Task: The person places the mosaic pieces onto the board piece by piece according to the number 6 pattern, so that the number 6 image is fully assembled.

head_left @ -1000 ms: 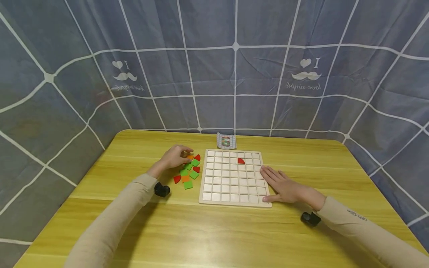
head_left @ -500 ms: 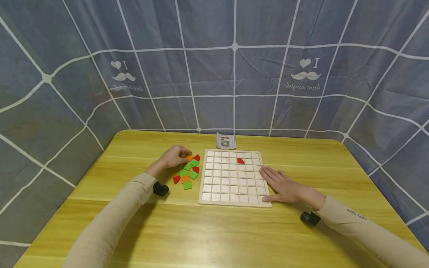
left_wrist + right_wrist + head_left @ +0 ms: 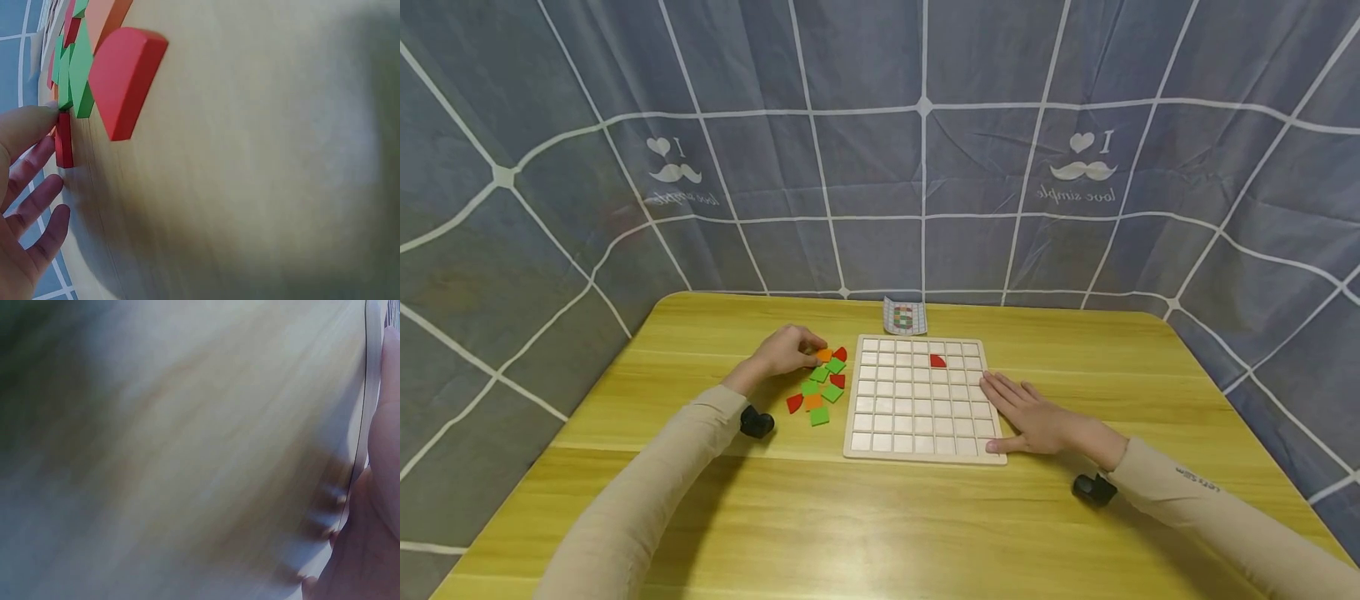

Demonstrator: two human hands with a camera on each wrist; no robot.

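In the head view my left hand (image 3: 786, 350) is at the far end of a loose cluster of flat tiles, left of the board. Thumb and forefinger pinch an orange tile (image 3: 824, 355). Close beside it lie a red quarter-round tile (image 3: 840, 354) and a green tile (image 3: 835, 365). The left wrist view has the thumb over the tiles, the other fingers spread below, and a red tile (image 3: 64, 140) near the fingertips. My right hand (image 3: 1030, 417) rests with straight fingers on the right edge of the pale gridded board (image 3: 917, 400). One red quarter-round tile (image 3: 937, 361) sits in its upper part.
Behind the board stands a small pattern card (image 3: 905, 317), showing a coloured design on a grid. More tiles, such as a near green tile (image 3: 819, 416) and a second orange tile (image 3: 813, 402), lie left of the board. A grey curtain (image 3: 865, 167) hangs behind the wooden table (image 3: 880, 525).
The left hand stays at the orange tile, which shows slightly more between its fingers. The right hand keeps its place on the board's edge. The head view has shifted slightly.
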